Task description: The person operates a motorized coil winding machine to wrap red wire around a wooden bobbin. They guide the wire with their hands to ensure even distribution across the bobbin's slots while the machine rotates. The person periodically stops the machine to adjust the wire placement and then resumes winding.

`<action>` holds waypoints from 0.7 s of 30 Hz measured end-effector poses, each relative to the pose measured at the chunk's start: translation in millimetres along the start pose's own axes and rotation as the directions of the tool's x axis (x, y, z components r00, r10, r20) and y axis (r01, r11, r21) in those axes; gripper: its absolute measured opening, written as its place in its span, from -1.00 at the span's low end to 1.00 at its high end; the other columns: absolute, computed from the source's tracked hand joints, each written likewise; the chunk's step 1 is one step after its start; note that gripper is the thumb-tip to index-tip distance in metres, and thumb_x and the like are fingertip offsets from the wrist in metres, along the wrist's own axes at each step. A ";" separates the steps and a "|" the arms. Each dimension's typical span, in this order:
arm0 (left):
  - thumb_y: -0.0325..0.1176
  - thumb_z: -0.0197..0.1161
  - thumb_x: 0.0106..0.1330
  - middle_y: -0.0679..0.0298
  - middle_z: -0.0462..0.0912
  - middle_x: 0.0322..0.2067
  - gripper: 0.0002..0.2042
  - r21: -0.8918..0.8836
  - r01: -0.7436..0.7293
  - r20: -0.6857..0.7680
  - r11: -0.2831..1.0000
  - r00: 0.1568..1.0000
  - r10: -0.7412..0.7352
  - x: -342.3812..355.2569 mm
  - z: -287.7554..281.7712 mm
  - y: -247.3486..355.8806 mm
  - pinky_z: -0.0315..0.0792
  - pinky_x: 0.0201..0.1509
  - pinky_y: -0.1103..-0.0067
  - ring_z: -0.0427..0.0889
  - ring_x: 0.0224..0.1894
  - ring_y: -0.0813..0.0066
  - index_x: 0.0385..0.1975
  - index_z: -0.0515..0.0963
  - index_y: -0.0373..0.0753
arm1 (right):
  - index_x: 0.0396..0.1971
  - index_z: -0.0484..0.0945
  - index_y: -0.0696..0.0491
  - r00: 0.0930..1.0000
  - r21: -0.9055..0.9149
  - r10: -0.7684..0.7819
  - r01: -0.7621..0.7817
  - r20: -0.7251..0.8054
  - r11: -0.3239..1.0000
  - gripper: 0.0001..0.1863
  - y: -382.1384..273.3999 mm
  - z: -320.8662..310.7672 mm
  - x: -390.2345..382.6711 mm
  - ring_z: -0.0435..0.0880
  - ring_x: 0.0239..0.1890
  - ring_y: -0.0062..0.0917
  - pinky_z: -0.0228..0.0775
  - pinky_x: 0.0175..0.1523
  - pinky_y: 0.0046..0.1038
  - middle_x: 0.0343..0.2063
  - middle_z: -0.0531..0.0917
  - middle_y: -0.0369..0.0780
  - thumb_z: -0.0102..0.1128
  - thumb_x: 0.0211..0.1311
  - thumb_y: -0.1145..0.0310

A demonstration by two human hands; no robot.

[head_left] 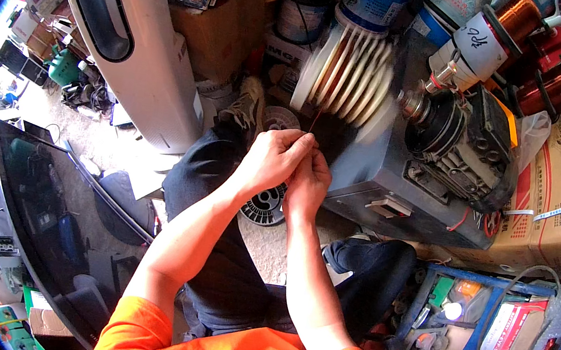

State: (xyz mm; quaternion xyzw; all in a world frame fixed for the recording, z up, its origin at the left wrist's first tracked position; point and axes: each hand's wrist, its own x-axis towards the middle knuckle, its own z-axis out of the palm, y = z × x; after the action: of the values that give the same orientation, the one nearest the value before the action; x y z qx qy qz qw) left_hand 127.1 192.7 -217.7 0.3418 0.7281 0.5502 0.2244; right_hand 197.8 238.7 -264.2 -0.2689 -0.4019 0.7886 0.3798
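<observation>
My left hand [273,158] and my right hand [310,184] are closed together at the centre, pinching a thin reddish wire [313,123]. The wire runs up to a stack of white disc formers [347,74], motion-blurred, with copper-coloured winding between some discs. These sit on the spindle of a dark motor [465,146] mounted on a grey metal housing [357,185]. Below and behind my hands, partly hidden by them, is a round patterned metal part [255,207] near the floor.
A tall silver appliance [144,79] stands at left, beside a dark glass panel [55,216] and clutter. Buckets [370,3] and copper wire spools [517,22] fill the back. Cardboard boxes [555,190] and a blue-framed tray of small items [410,319] are at right.
</observation>
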 end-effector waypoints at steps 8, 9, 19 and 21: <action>-0.18 0.05 0.35 0.11 0.61 -0.54 -0.66 0.039 0.003 0.011 0.999 1.000 -0.004 -1.2 -2.8 6.0 0.44 -0.34 0.56 0.52 -0.45 0.62 -0.34 0.57 -0.40 | -0.43 0.54 0.14 0.999 0.037 0.033 -0.032 -0.027 0.999 -0.74 0.4 3.4 -1.3 0.32 -0.52 -0.83 0.15 -0.46 -0.74 -0.55 0.47 -0.43 0.01 0.36 0.29; -0.18 0.05 0.35 0.11 0.61 -0.54 -0.66 0.043 -0.025 -0.006 0.999 1.000 0.025 -1.4 -2.5 4.2 0.44 -0.34 0.56 0.52 -0.46 0.62 -0.35 0.57 -0.40 | -0.43 0.53 0.14 0.999 0.027 0.035 -0.035 -0.016 0.999 -0.74 1.4 2.3 -1.1 0.33 -0.52 -0.83 0.16 -0.45 -0.74 -0.55 0.48 -0.43 0.01 0.36 0.28; -0.18 0.05 0.35 0.16 0.61 -0.57 -0.65 0.047 -0.019 -0.002 0.999 1.000 0.019 -2.9 -1.3 1.1 0.44 -0.36 0.57 0.51 -0.47 0.64 -0.35 0.57 -0.40 | -0.44 0.52 0.13 1.000 0.010 0.016 -0.016 0.014 1.000 -0.73 -1.7 1.8 -5.4 0.33 -0.53 -0.83 0.14 -0.47 -0.74 -0.56 0.46 -0.44 0.00 0.36 0.27; -0.18 0.06 0.35 0.16 0.61 -0.57 -0.66 0.059 0.005 0.013 0.998 1.000 -0.006 -3.0 -2.3 6.8 0.44 -0.37 0.57 0.51 -0.47 0.64 -0.35 0.57 -0.40 | -0.43 0.52 0.13 1.000 0.002 0.011 -0.011 0.014 1.000 -0.74 -0.4 -0.9 -5.1 0.31 -0.55 -0.84 0.12 -0.49 -0.74 -0.57 0.45 -0.45 0.00 0.37 0.27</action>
State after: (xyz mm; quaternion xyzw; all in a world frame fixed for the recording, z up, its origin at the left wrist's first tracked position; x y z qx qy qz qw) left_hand 129.2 190.1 -210.7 0.3499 0.7434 0.5255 0.2207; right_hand 201.5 235.1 -263.7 -0.2653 -0.4022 0.7929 0.3729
